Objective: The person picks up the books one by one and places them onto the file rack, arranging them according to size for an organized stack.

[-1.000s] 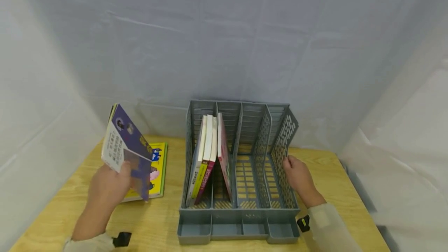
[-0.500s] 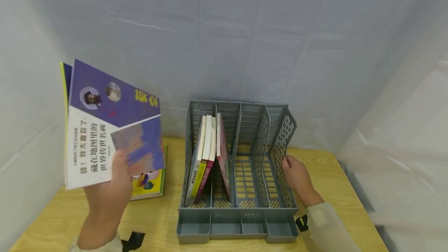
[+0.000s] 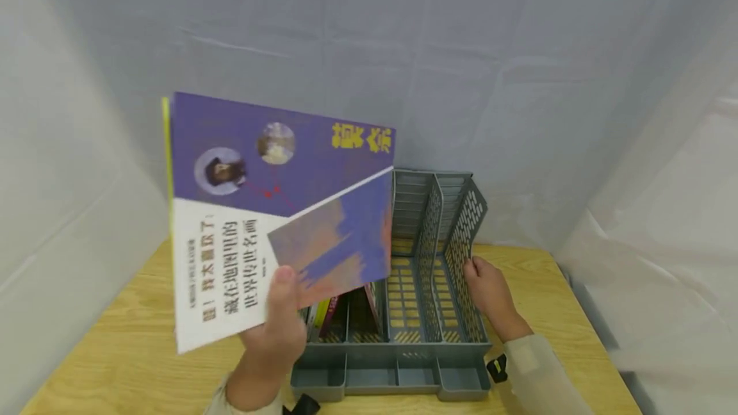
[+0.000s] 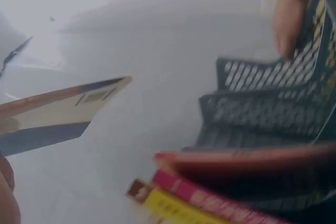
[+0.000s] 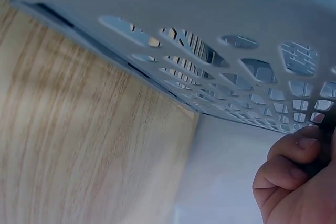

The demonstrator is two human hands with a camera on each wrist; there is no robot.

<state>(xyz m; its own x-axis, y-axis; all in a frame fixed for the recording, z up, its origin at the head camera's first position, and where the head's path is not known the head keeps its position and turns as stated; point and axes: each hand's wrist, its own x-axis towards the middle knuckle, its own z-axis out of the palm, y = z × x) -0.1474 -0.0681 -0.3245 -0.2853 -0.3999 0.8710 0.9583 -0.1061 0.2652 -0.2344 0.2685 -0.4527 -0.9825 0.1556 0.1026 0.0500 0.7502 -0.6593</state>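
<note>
My left hand (image 3: pixel 277 332) grips a purple and white book (image 3: pixel 230 274) by its lower edge, thumb on the cover. The book is raised, its cover facing the head camera, and it overlaps the left part of a grey desktop file rack (image 3: pixel 415 351). A yellow edge shows along its left side. My right hand (image 3: pixel 490 293) holds the rack's right side panel (image 3: pixel 469 223) by its front edge; in the right wrist view, curled fingers (image 5: pixel 289 166) are at the perforated panel. Several books, among them a yellow-spined book (image 4: pixel 178 208) and a magenta-spined book (image 4: pixel 210 198), stand in the rack's left compartments.
The rack stands on a wooden table (image 3: pixel 127 332). Small open trays (image 3: pixel 371 376) run along its front. The right-hand compartments (image 3: pixel 406 293) hold no books. A pale sheet (image 3: pixel 461 50) hangs behind and at both sides.
My left hand has lifted the purple and white book, turned its cover toward the head camera and carried it right, in front of the rack's left part. My right hand has stayed on the side panel.
</note>
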